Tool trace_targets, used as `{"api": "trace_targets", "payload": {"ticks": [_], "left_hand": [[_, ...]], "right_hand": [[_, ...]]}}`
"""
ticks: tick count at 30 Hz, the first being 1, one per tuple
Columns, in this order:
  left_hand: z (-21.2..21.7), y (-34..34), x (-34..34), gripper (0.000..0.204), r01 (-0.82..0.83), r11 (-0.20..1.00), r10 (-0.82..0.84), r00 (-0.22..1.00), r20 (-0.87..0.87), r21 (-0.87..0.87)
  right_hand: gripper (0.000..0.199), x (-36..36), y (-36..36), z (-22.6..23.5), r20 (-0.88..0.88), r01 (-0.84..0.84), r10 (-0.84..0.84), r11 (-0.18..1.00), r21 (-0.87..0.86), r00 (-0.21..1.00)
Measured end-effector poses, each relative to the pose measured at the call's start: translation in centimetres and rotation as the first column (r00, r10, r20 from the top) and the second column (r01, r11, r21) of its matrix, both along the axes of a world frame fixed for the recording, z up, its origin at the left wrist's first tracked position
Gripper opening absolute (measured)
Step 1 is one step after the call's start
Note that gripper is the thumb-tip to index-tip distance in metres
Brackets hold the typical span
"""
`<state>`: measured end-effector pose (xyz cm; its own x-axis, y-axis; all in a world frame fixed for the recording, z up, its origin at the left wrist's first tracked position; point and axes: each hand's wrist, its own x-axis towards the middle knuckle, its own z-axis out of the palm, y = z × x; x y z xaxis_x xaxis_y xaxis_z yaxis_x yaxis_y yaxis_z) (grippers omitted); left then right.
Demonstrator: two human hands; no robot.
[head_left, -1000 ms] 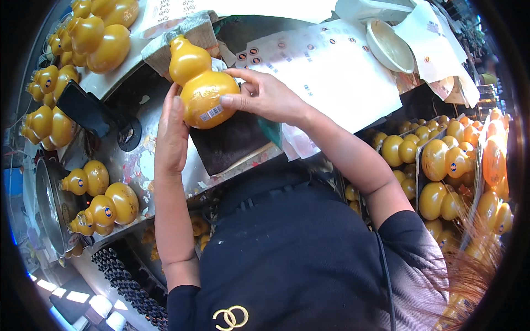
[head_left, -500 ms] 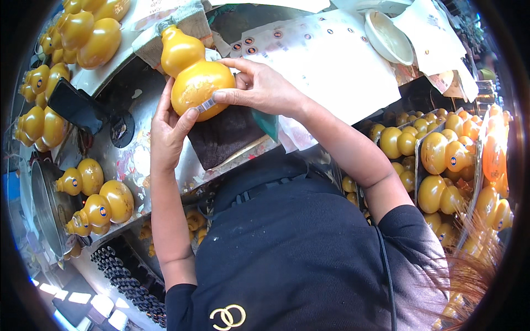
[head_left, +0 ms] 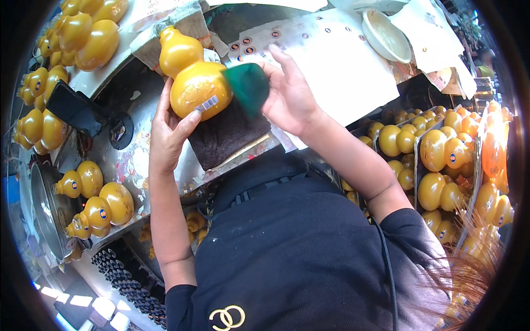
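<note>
A glossy yellow gourd-shaped bottle (head_left: 182,52) lies tilted on the work table, its neck resting on a folded pale cloth (head_left: 148,45). My left hand (head_left: 170,132) grips its wide lower end, with the thumb beside a small barcode sticker (head_left: 208,103). My right hand (head_left: 292,99) holds a flat dark green piece (head_left: 248,85), perhaps a plastic scraper, by its right side; one digit points upward, away from it. The green piece's left edge is at the bottle's right side; contact is unclear. Beneath the bottle lies a dark brown cloth (head_left: 221,140).
Sticker sheets (head_left: 337,71) cover the table on the right, with a white oval bowl (head_left: 386,37) behind. More yellow gourd bottles (head_left: 116,201) stand at left, and several fill crates (head_left: 419,143) at right. A black phone-like slab on a stand (head_left: 74,107) is left of my left hand.
My right hand has left the sticker on the bottle and moved right. It has picked up the green piece and brought it up beside the bottle. My left hand stays put.
</note>
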<state>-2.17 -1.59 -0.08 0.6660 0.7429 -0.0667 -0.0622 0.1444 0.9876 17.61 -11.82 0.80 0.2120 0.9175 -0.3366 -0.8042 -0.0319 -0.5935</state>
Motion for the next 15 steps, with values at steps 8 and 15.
{"api": "trace_targets", "payload": {"ticks": [8,15], "left_hand": [[0.0,0.3,0.0,0.088,0.038,0.999,-0.038,0.999,-0.010,0.032],[-0.3,0.7,-0.2,0.088,0.074,0.994,-0.069,0.996,-0.056,0.082]], "right_hand": [[0.026,-4.4,-1.2,0.3,0.931,-0.038,-0.276,0.955,0.293,0.239],[0.027,-3.3,-1.6,-1.6,0.850,0.071,-0.188,0.982,0.176,0.492]]}}
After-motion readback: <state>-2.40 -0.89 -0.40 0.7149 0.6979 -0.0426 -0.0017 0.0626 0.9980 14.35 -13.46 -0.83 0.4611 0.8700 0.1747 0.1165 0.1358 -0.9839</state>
